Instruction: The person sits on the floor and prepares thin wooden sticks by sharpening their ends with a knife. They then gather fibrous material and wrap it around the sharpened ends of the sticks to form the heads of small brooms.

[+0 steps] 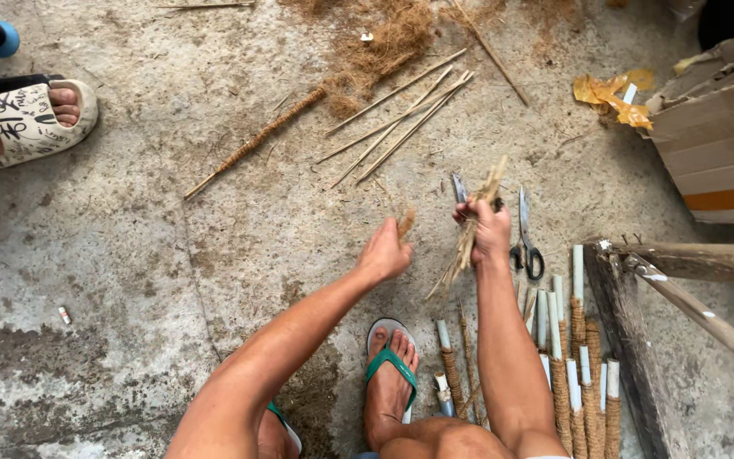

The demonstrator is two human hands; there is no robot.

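Bare, stained concrete floor (129, 255) strewn with brown coir fluff. The bundle of thin sticks and fibre (471, 228) stands nearly upright in the right hand (490, 231), whose fingers are closed round it at mid-length, above the floor and just left of the scissors (527, 238). The left hand (386, 253) hangs a little apart, fingers pinched narrow on a small tuft of coir (405, 223). To my eye the wrapping goes best if the fist stays tight so the sticks do not splay, and the tuft is laid on close against them. Below the right forearm lie finished coir-wound stakes (584, 374) in a row; loose bare sticks (401, 119) rest farther out, near a fibre pile (388, 42). A cardboard box (715, 144) sits to the right, another person's sandalled foot (31, 115) far left.
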